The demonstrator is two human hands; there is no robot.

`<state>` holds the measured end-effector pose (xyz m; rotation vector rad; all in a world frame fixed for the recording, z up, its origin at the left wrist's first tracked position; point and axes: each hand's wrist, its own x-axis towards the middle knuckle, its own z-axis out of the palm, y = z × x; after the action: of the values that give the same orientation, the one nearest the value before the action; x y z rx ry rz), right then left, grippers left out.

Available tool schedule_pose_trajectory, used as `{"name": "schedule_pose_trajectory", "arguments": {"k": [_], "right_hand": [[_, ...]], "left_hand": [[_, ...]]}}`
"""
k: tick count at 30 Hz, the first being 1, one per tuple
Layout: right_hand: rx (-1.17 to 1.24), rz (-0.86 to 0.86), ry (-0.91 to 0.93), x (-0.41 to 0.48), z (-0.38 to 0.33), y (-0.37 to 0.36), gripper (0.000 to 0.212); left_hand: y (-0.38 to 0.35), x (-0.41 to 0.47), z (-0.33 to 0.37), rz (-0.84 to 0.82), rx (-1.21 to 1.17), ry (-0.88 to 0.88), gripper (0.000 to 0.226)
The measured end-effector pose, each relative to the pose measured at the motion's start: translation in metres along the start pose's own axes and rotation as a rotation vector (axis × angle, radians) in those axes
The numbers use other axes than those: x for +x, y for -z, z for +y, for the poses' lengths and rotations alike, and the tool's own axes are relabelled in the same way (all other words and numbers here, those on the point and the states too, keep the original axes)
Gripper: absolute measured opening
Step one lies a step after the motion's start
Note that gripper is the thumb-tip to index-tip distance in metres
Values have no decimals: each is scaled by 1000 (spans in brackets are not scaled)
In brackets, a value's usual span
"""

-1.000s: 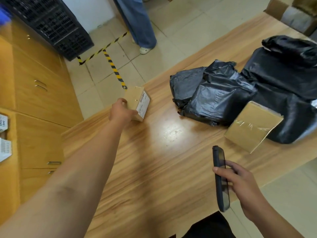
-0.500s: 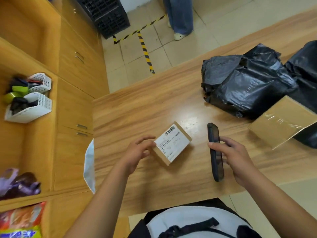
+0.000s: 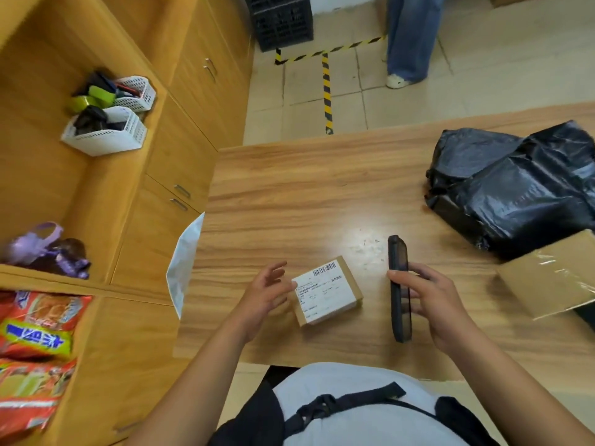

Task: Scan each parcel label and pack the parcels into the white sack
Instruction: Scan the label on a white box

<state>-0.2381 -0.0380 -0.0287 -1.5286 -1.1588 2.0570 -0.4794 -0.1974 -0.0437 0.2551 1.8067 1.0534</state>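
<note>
A small brown cardboard parcel (image 3: 328, 291) lies on the wooden table (image 3: 306, 201) near its front edge, white barcode label facing up. My left hand (image 3: 265, 292) is at its left side, fingers spread, thumb touching the box's corner. My right hand (image 3: 431, 300) holds a dark handheld scanner (image 3: 399, 288) on edge just right of the parcel. A flat brown cardboard parcel (image 3: 547, 278) lies at the right edge. Black plastic-wrapped parcels (image 3: 512, 188) are piled at the far right. A strip of the white sack (image 3: 185, 262) shows at the table's left edge.
Wooden cabinets and shelves (image 3: 180, 149) stand left of the table, with white baskets (image 3: 106, 136) and snack packs (image 3: 35, 336). A black crate (image 3: 280, 20) and a standing person's legs (image 3: 410, 40) are on the tiled floor beyond, by yellow-black tape (image 3: 326, 88).
My left hand fetched the small parcel from the far table edge and laid it label up in front of me, then loosened its hold. My right hand brought the scanner beside it.
</note>
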Motion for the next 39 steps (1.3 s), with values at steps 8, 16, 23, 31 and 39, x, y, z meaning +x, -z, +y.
{"name": "schedule_pose_trajectory", "arguments": {"k": [8,16,23,31,39], "right_hand": [[-69,-26,16,1,-5,-3,25],[-207,-124,29,-9,-15,8,22],[-621,-256,77,-21,-25,23,62],[-954,-349,179,-33,-18,19,64],[-1102,-277,223,-38,-13,18,76]], "left_hand": [[-11,-17,-36,-9,794,-309,97],[-8,-11,-25,104,449,-248,69],[-3,-11,-9,208,180,-170,51],[-5,-15,-2,226,155,-188,44],[-9,-14,-2,226,146,-215,46]]}}
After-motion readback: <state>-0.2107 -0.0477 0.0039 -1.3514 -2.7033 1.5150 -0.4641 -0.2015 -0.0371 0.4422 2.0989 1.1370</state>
